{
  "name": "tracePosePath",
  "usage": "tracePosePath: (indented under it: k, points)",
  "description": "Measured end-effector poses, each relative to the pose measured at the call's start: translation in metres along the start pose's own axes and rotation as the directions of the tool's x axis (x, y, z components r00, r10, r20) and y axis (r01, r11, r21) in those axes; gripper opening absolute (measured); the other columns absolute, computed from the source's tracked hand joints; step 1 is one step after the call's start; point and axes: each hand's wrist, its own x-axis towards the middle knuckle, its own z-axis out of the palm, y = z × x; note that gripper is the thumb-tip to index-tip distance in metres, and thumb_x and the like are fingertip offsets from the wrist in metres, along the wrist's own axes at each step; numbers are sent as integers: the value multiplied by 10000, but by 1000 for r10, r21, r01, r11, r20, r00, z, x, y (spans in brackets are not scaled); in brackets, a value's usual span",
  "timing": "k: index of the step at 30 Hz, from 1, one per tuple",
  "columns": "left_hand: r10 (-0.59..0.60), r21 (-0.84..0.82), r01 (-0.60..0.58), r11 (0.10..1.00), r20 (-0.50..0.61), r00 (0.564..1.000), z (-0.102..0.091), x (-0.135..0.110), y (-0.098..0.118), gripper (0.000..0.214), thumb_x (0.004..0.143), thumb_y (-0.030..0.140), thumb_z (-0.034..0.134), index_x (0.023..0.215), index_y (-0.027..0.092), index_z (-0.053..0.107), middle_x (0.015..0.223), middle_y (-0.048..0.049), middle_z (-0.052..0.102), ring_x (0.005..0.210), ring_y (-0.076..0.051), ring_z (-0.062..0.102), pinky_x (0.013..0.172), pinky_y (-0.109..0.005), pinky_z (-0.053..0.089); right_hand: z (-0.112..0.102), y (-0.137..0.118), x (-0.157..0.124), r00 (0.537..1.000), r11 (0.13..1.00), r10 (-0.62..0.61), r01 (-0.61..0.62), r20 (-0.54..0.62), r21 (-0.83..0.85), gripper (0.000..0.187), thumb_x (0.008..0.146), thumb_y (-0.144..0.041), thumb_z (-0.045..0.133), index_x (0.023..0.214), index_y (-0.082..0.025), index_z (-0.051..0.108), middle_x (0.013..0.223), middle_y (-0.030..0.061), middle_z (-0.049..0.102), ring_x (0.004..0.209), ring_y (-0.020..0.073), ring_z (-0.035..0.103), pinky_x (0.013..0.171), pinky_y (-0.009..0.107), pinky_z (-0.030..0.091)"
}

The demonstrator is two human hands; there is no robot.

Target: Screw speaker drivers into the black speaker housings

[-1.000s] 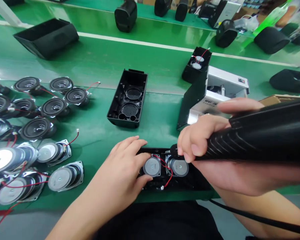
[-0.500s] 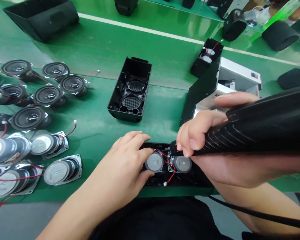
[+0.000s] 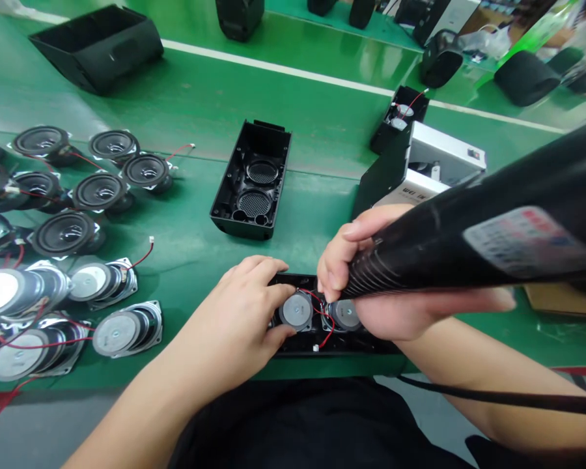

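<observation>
A black speaker housing (image 3: 293,346) lies at the table's front edge with two speaker drivers in it, magnets facing up. My left hand (image 3: 247,306) curls over its left end, thumb and index finger on either side of the left driver (image 3: 297,311). In my right hand (image 3: 344,260) is a black electric screwdriver (image 3: 449,228), tilted, its front end pointing down into the housing near the right driver (image 3: 346,314). The tip is hidden by my fingers. Red wires (image 3: 330,326) with a white connector (image 3: 316,348) lie across the drivers.
Several loose speaker drivers (image 3: 97,190) stand on the left. Another black housing (image 3: 219,218) with grilles sits ahead. A silver and black machine (image 3: 449,146) stands behind the screwdriver, with a filled housing (image 3: 378,133) beyond. A black cord (image 3: 493,398) hangs below my right forearm.
My right hand and the screwdriver have shifted left, and the tool's rear end has swung up, showing its label. My left hand stays on the left driver. The view has shifted slightly.
</observation>
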Motion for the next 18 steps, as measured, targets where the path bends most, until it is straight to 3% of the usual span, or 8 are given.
tracePosePath:
  k: [4, 15, 18]
  points:
    - [-9, -6, 9, 1000, 9, 1000, -1, 1, 0, 365, 860, 208, 879, 1214, 237, 795, 1394, -118, 674, 1354, -367, 604, 1171, -583, 534, -2, 16, -3, 999, 988, -42, 36, 33, 148, 618, 813, -872, 742, 1087, -318, 767, 654, -14, 685, 451, 201, 582, 414, 343, 473]
    - [-32, 15, 32, 999, 19, 999, 0, 1, 1, 351, 904, 231, 844, 1250, 259, 790, 1441, -121, 663, 1395, -383, 582, 1162, -600, 529, -5, 25, -11, 998, 972, 30, -43, 58, 232, 656, 810, -859, 740, 1156, -302, 739, 755, -1, 699, 549, 198, 629, 544, 363, 534]
    - [-28, 21, 29, 999, -10, 1000, 2, -3, 1, 355, 887, 219, 848, 1233, 267, 783, 1420, -114, 671, 1355, -371, 609, 1134, -584, 552, -5, 11, -11, 1000, 971, 3, -7, 19, 238, 676, 797, -840, 779, 1200, -298, 744, 755, -6, 690, 546, 190, 625, 537, 352, 533]
